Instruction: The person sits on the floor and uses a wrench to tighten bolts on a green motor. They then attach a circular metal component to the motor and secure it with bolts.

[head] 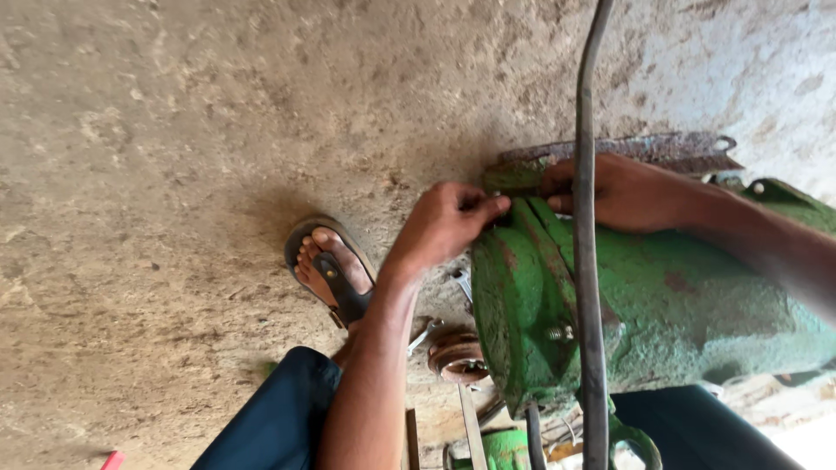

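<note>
Green housing (662,296) under both hands (531,209)

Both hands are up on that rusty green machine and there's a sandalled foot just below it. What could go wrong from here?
1. The left hand and right hand are bare against the green housing, which shows rust and worn paint; its edges might scrape or cut fingers.
2. The foot in an open sandal sits on the floor near loose metal parts, including a wrench and a round part; anything slipping down could strike the toes.
</note>
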